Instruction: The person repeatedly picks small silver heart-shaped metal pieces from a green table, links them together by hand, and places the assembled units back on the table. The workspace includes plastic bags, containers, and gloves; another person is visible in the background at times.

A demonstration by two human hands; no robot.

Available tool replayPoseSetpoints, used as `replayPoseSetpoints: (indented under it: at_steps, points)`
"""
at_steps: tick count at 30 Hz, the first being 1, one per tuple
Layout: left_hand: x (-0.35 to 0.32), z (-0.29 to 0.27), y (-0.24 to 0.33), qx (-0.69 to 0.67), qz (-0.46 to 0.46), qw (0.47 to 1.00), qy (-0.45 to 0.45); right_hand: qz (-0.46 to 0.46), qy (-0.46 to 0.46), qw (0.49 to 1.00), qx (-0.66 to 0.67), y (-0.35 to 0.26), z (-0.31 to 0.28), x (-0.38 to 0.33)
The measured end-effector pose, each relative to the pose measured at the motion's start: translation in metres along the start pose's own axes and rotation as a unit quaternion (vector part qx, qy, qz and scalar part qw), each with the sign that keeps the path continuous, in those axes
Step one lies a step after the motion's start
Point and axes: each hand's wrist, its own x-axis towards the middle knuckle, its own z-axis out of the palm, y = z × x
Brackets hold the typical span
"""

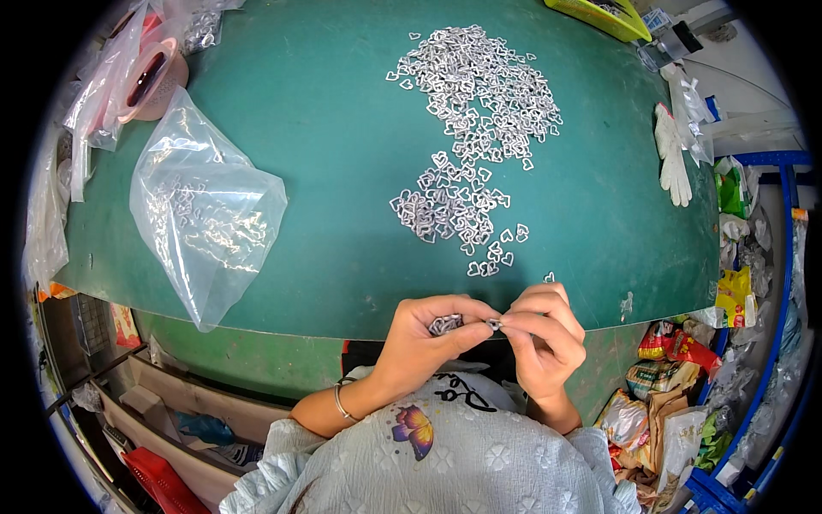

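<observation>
1. Now a small bunch of heart rings is cupped in the curled left hand, just off the table edge.
2. One ring is pinched shut-tight by the right hand; a light, steady pinch is judged best.

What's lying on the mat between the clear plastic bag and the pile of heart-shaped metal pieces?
Nothing. In the head view, the stretch of green mat between the clear plastic bag and the heart-shaped metal pieces is bare.
</observation>
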Motion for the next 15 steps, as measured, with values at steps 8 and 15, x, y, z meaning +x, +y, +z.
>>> replayPoseSetpoints:
  at_steps: [8, 15]
  points:
    - [-0.0008, -0.0006, 0.0007, 0.051, 0.073, 0.996, -0.015, 0.038, 0.004, 0.998, 0.042, -0.0025, 0.0005, 0.0002]
    - [0.0005, -0.0032, -0.0038, 0.079, 0.137, 0.987, -0.028, 0.079, 0.018, 0.995, 0.061, 0.0008, -0.0014, -0.0024]
